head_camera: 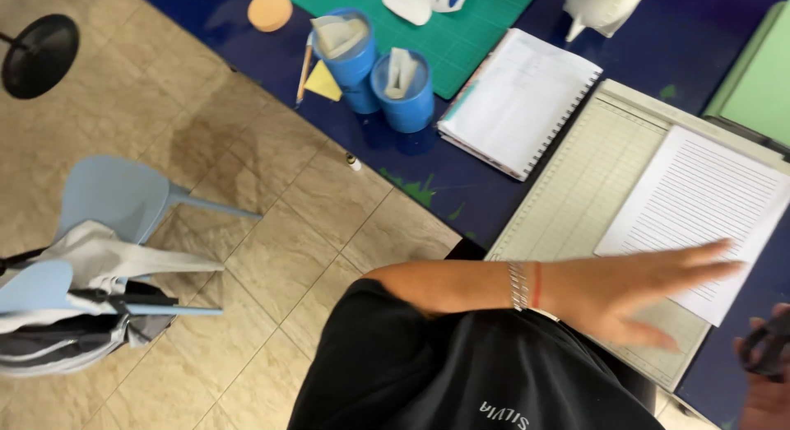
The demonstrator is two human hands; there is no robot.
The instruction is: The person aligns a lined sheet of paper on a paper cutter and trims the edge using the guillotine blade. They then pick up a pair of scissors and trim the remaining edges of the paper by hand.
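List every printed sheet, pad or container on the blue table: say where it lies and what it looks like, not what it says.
White lined paper sheet: right, under the left hand.
Cream ruled cutting board: beneath the sheet.
White spiral notebook: centre, closed.
Two blue round tubs: upper centre, holding paper.
Green gridded mat: top.

No packages, labels, signs or screens showed anywhere on the dark blue tabletop (658, 43). The only print in view was the small white lettering on the chest of the person's black shirt (461, 372), at the bottom edge.
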